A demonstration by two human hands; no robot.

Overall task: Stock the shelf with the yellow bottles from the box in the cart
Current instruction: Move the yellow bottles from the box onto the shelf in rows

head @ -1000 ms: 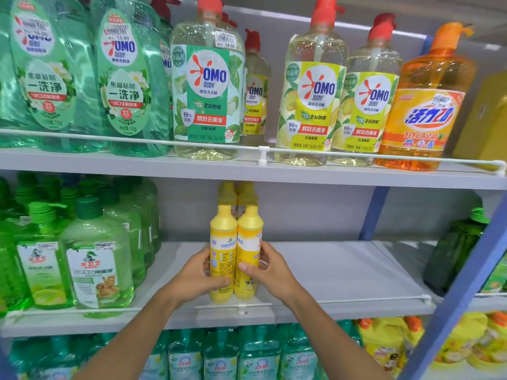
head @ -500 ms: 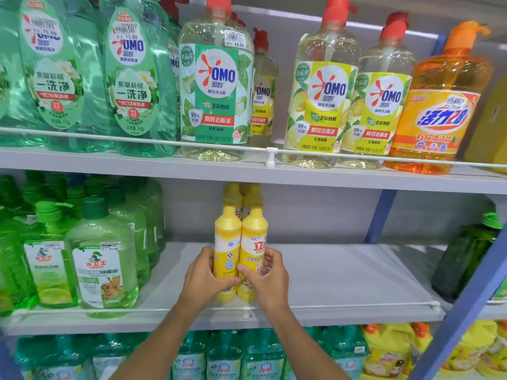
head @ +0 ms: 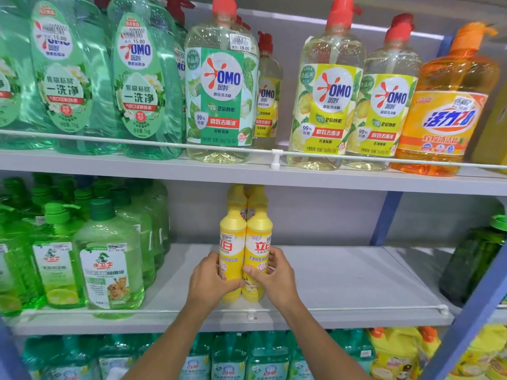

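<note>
Middle shelf, two front yellow bottles, left hand and right hand each clamped on one

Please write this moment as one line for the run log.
left hand: on left yellow bottle | right hand: on right yellow bottle | both upright on middle shelf

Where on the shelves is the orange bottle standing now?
In the head view, the orange bottle stands at the right end of the top shelf, just right of the yellow-label OMO bottles.
</note>
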